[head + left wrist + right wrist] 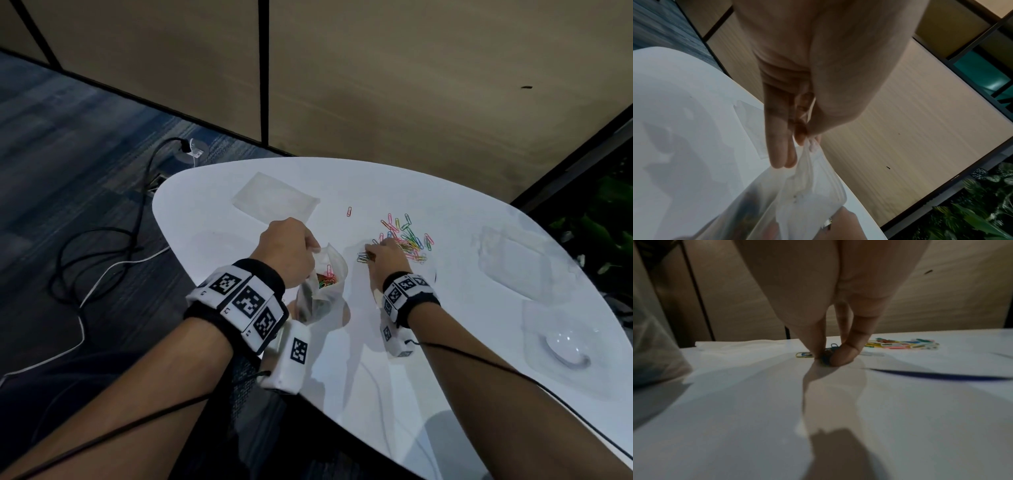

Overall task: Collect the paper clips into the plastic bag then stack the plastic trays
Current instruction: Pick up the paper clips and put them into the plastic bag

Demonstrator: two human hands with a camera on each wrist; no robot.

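My left hand [291, 250] pinches the rim of a clear plastic bag [322, 291] and holds it upright on the white table [394, 370]; coloured clips lie inside. In the left wrist view, thumb and fingers [781, 146] grip the bag's top edge [807, 170]. My right hand [387, 257] is down on the table, pinching a small dark bunch of paper clips [827, 354] between thumb and fingers. A scattered pile of coloured paper clips [409, 240] lies just beyond it, and a lone red clip [349, 211] further left. Clear plastic trays lie at far left [274, 198] and right [524, 260].
Another clear tray [565, 346] lies at the near right of the table. Cables [102, 260] run over the carpet left of the table. Beige wall panels stand behind, and plants [603, 222] sit at the right edge.
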